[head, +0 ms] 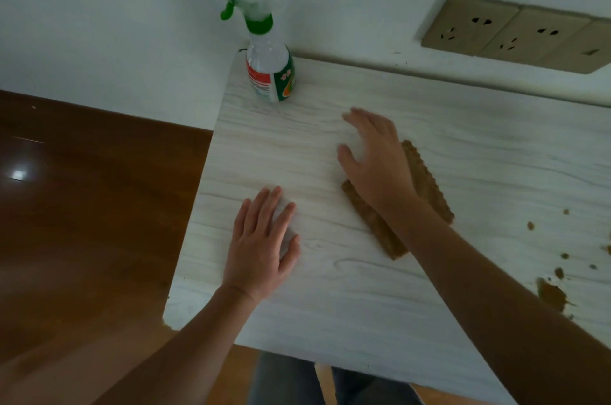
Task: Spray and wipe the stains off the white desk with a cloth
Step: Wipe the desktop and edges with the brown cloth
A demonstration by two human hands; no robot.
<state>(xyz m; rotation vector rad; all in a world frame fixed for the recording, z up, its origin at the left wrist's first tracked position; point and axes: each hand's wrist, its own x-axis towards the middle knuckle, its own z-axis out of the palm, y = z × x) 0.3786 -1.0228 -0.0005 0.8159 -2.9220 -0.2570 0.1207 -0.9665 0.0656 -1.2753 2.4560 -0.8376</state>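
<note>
A white tabletop (pixel 330 289) with faint grey wood-grain streaks carries a brown, ridged cloth (pixel 426 186) and brown stains (pixel 550 294). The clear spray bottle (pixel 269 74) has a green nozzle, trigger and collar and a red, white and green label. The sockets (pixel 515 34) are dull gold against a white wall (pixel 99 24); the floor (pixel 82 222) is glossy reddish-brown.

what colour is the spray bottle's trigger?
Green, matching the nozzle tip and collar on the spray bottle; head view shows it clearly.
</note>
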